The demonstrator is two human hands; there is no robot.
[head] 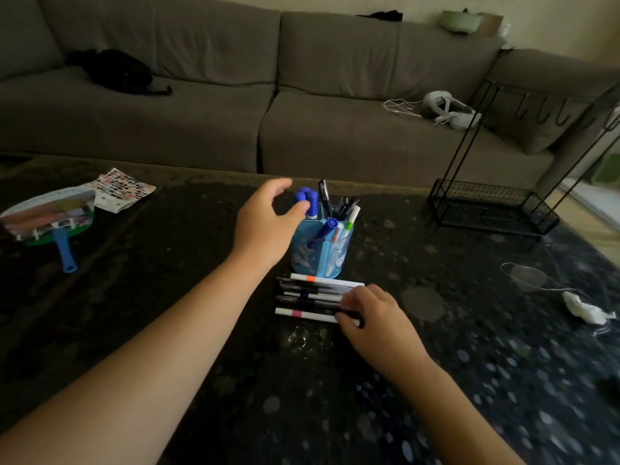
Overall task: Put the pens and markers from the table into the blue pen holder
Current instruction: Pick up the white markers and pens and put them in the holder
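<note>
Now pens point(312, 297) lie touching the right hand point(372, 317), fingers down.

Nothing readable here: the print on the blue pen holder point(320, 255) and on the pens is too blurred.

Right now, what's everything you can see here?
Pen holder: one, blue, table centre, already holding pens.
Loose pens and markers: a row, count unclear, white and black, just in front of holder.
Hand fan: one, colourful, blue handle, table left.
Wire rack: one, black, right.
Sofa: one, grey, behind table.
Left hand: open, beside holder.
Right hand: fingers on the loose pens.
</note>
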